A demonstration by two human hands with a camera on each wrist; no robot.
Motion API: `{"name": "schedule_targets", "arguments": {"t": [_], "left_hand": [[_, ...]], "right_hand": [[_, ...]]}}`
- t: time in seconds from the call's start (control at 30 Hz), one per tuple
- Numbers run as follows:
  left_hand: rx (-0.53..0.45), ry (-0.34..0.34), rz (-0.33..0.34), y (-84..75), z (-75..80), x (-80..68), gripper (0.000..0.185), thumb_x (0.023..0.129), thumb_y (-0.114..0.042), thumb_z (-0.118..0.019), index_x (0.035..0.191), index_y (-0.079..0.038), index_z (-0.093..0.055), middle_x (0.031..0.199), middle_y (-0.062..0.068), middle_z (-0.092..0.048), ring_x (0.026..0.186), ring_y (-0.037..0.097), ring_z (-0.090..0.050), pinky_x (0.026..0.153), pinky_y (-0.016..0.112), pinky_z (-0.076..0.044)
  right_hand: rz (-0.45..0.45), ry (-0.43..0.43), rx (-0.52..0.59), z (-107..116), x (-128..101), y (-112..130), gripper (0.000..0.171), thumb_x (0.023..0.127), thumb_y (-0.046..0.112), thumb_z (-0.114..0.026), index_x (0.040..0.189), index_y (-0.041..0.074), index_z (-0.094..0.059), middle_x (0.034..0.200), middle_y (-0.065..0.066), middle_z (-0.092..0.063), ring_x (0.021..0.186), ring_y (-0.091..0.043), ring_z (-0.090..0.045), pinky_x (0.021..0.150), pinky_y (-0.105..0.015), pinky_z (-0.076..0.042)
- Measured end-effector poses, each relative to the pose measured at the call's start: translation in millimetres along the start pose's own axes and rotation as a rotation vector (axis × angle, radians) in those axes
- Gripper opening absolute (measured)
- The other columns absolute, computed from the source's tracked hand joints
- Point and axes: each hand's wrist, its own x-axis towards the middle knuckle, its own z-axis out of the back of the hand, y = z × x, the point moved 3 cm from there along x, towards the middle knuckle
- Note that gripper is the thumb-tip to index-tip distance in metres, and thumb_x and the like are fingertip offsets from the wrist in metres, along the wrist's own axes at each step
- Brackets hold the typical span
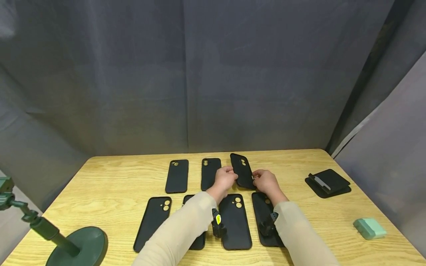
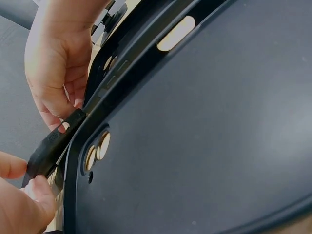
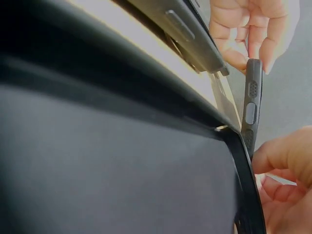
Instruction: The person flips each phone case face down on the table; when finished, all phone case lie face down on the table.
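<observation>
While both hands work above the far row of the worktop (image 1: 110, 177), the left hand (image 1: 225, 178) and right hand (image 1: 264, 181) each pinch an edge of a black phone case (image 1: 242, 170), held tilted between them, so each grip is closed on it. Six more black cases lie flat in two rows beneath. A green stand (image 1: 76, 245) sits near left, a mint box (image 1: 369, 228) right.
</observation>
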Motion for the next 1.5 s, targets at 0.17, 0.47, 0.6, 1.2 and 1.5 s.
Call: {"name": "schedule_targets", "arguments": {"t": [0.17,0.47,0.6,1.2,1.5], "left_hand": [[-0.018,-0.021,-0.011,1.1,0.0,0.9,0.044,0.086,0.002,-0.057,0.129,0.005,-0.048,0.124,0.020,-0.055,0.106,0.027,-0.058,0.085,0.034,-0.049],[-0.088,-0.060,-0.036,-0.5,-0.4,0.6,0.039,0.086,0.000,-0.058,0.124,0.005,-0.051,0.115,0.018,-0.057,0.085,0.016,-0.057,0.072,0.030,-0.049],[-0.120,-0.073,-0.059,-2.5,-0.9,-1.2,0.037,0.085,0.001,-0.058,0.121,0.006,-0.052,0.109,0.019,-0.058,0.076,0.013,-0.054,0.068,0.030,-0.049],[-0.132,-0.094,-0.101,-14.6,-4.4,-5.2,0.034,0.084,-0.001,-0.062,0.117,0.003,-0.056,0.083,0.001,-0.054,0.069,0.009,-0.051,0.064,0.025,-0.046],[-0.091,-0.073,-0.104,-19.8,-5.4,-8.2,0.035,0.084,-0.003,-0.062,0.118,0.001,-0.056,0.089,0.005,-0.056,0.074,0.013,-0.054,0.076,0.037,-0.050]], "right_hand": [[-0.005,0.011,-0.008,-2.7,-0.6,0.1,0.029,0.082,0.002,-0.056,0.110,-0.003,-0.063,0.101,-0.018,-0.064,0.078,-0.025,-0.058,0.070,-0.036,-0.047],[-0.048,0.061,0.048,-7.6,-2.1,1.0,0.032,0.084,0.002,-0.058,0.116,-0.002,-0.061,0.108,-0.022,-0.061,0.081,-0.025,-0.061,0.068,-0.035,-0.049],[-0.052,0.078,0.065,-9.7,-3.8,1.3,0.033,0.084,0.002,-0.059,0.117,-0.002,-0.061,0.109,-0.022,-0.061,0.074,-0.021,-0.062,0.066,-0.034,-0.050],[0.010,0.105,0.049,-11.7,-3.0,5.0,0.032,0.081,0.003,-0.060,0.113,0.002,-0.065,0.096,-0.013,-0.064,0.080,-0.022,-0.056,0.067,-0.032,-0.046],[0.025,0.166,0.040,-14.4,-1.1,5.9,0.035,0.081,0.002,-0.058,0.115,0.003,-0.065,0.090,-0.010,-0.062,0.075,-0.021,-0.052,0.062,-0.029,-0.042]]}}
